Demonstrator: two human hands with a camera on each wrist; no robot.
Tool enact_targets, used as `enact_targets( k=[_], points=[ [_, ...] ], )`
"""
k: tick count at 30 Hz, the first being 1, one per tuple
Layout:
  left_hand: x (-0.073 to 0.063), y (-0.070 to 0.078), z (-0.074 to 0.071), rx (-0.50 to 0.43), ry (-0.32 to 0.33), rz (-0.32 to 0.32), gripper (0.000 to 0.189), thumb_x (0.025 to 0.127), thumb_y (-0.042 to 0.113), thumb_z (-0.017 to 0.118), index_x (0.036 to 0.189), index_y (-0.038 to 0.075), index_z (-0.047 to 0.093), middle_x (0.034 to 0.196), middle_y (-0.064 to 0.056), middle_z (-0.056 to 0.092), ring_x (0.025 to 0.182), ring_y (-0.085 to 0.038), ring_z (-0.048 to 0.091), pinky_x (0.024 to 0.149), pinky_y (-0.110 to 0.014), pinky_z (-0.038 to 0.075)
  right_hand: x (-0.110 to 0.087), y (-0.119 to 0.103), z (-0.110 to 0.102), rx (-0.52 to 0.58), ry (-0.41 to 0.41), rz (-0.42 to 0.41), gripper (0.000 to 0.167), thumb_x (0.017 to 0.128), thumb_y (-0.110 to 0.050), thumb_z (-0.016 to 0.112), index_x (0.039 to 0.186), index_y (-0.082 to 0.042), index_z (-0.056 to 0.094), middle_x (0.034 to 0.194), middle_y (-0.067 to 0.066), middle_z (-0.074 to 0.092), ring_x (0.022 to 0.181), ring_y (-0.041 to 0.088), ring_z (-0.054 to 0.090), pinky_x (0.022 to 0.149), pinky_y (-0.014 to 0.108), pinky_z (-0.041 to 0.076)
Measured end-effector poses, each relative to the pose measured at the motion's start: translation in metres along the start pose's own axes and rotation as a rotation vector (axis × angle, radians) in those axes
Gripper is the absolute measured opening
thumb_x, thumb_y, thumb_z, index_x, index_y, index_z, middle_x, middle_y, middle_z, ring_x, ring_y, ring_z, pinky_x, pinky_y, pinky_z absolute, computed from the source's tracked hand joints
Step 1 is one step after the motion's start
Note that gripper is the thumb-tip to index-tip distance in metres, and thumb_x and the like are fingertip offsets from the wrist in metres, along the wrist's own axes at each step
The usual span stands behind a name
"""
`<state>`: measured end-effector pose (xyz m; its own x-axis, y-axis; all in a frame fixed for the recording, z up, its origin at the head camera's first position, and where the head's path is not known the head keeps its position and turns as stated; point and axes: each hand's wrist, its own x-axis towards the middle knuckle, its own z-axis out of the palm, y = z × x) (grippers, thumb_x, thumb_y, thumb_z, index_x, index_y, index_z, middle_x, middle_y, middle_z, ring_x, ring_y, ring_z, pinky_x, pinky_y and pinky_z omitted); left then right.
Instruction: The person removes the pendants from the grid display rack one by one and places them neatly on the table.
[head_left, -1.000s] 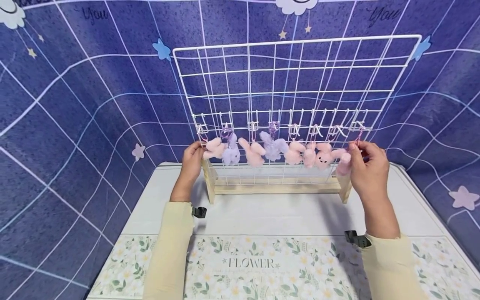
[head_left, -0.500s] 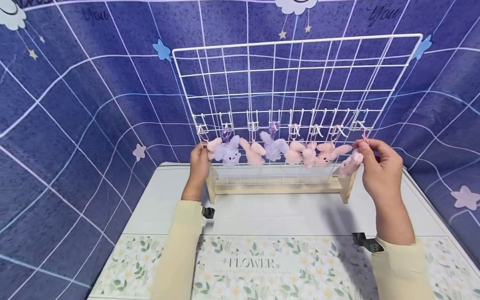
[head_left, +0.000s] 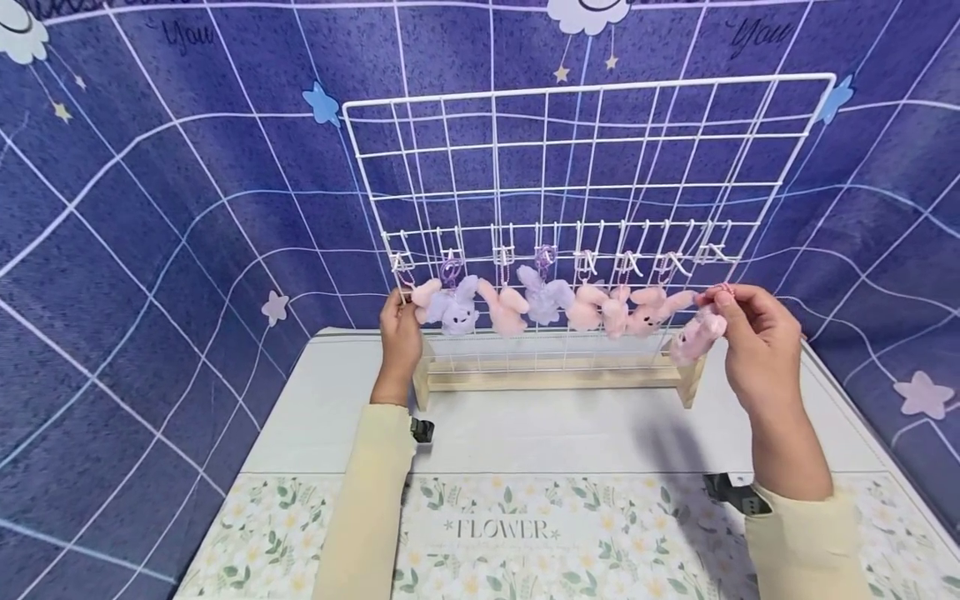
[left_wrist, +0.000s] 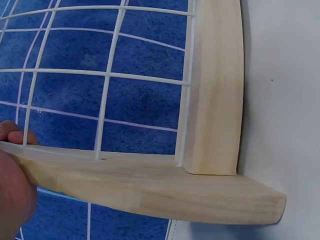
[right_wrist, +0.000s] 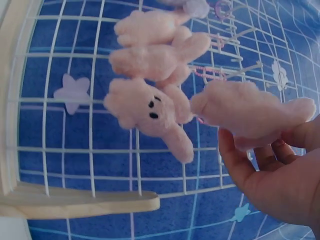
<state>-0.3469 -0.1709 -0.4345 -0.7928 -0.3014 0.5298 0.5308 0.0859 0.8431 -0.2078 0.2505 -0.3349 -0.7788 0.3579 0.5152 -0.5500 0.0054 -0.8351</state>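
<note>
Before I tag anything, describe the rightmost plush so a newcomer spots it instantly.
Find the white wire grid in its wooden stand. Follow its row of plush toys to the right end. The pink plush there is the only one held in the right hand.

"FLOWER" on tablecloth [head_left: 525,575]; "You" on backdrop [head_left: 217,154]
</note>
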Motion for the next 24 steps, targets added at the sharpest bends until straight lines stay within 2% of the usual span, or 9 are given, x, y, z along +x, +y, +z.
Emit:
enact_targets(
  k=[3, 8, 13, 16, 19, 22, 24],
  points=[
    [-0.001, -0.001, 0.000, -0.003, 0.005, 0.000, 0.019, 0.102, -0.003, 0.045, 0.096, 0.006, 0.061, 0.084, 0.006, 0.052, 0.075, -0.005, 0.048, 0.069, -0.018, 0.041, -0.004, 0.003, 0.000, 0.183, -0.077, 0.055, 0.016, 0.104, 0.000, 0.058, 0.097, -0.002, 0.072, 0.089, 0.002, 0.078, 0.085, 0.009, 0.076, 0.071, 0.014, 0.060],
    [-0.001, -0.004, 0.000, 0.007, 0.021, 0.004, 0.016, 0.101, -0.004, 0.044, 0.099, -0.004, 0.060, 0.090, 0.003, 0.053, 0.079, -0.003, 0.051, 0.070, -0.017, 0.043, -0.009, 0.012, -0.003, 0.362, -0.254, 0.142, 0.019, 0.110, -0.009, 0.051, 0.100, 0.000, 0.065, 0.092, 0.008, 0.080, 0.081, 0.014, 0.078, 0.070, 0.023, 0.064],
    [-0.001, 0.002, 0.002, -0.063, 0.041, 0.004, 0.020, 0.099, -0.008, 0.043, 0.098, -0.001, 0.061, 0.094, -0.001, 0.058, 0.084, 0.000, 0.056, 0.077, -0.016, 0.047, -0.016, 0.030, -0.001, 0.530, -0.399, 0.306, 0.022, 0.114, -0.016, 0.040, 0.104, -0.004, 0.055, 0.095, 0.012, 0.078, 0.079, 0.024, 0.079, 0.073, 0.034, 0.066],
    [-0.006, 0.016, 0.004, -0.066, 0.037, 0.005, 0.020, 0.098, -0.008, 0.044, 0.094, 0.003, 0.061, 0.090, 0.002, 0.057, 0.082, 0.000, 0.053, 0.076, -0.016, 0.045, -0.021, 0.039, -0.002, 0.621, -0.479, 0.397, 0.024, 0.115, -0.013, 0.034, 0.107, -0.004, 0.054, 0.096, 0.011, 0.075, 0.084, 0.023, 0.076, 0.077, 0.034, 0.066],
    [-0.011, 0.027, 0.006, -0.049, 0.034, 0.007, 0.014, 0.097, -0.008, 0.046, 0.093, -0.004, 0.059, 0.085, 0.008, 0.055, 0.081, -0.001, 0.051, 0.075, -0.016, 0.043, -0.024, 0.044, -0.003, 0.706, -0.550, 0.470, 0.030, 0.116, -0.015, 0.026, 0.109, -0.005, 0.054, 0.095, 0.009, 0.072, 0.084, 0.022, 0.071, 0.078, 0.031, 0.063],
    [-0.013, 0.029, 0.006, -0.025, 0.041, 0.014, 0.012, 0.097, -0.008, 0.045, 0.098, -0.014, 0.056, 0.085, 0.010, 0.053, 0.082, -0.002, 0.049, 0.075, -0.017, 0.041, -0.025, 0.046, -0.002, 0.797, -0.600, 0.554, 0.036, 0.116, -0.019, 0.021, 0.107, -0.006, 0.054, 0.092, 0.008, 0.066, 0.082, 0.022, 0.065, 0.075, 0.029, 0.057],
    [-0.013, 0.027, 0.006, -0.016, 0.046, 0.015, 0.013, 0.098, -0.009, 0.045, 0.100, -0.017, 0.054, 0.086, 0.010, 0.053, 0.083, -0.002, 0.049, 0.076, -0.017, 0.041, -0.025, 0.046, -0.002, 0.853, -0.622, 0.606, 0.042, 0.117, -0.025, 0.018, 0.105, -0.006, 0.054, 0.090, 0.008, 0.063, 0.079, 0.021, 0.056, 0.073, 0.028, 0.053]
  ],
)
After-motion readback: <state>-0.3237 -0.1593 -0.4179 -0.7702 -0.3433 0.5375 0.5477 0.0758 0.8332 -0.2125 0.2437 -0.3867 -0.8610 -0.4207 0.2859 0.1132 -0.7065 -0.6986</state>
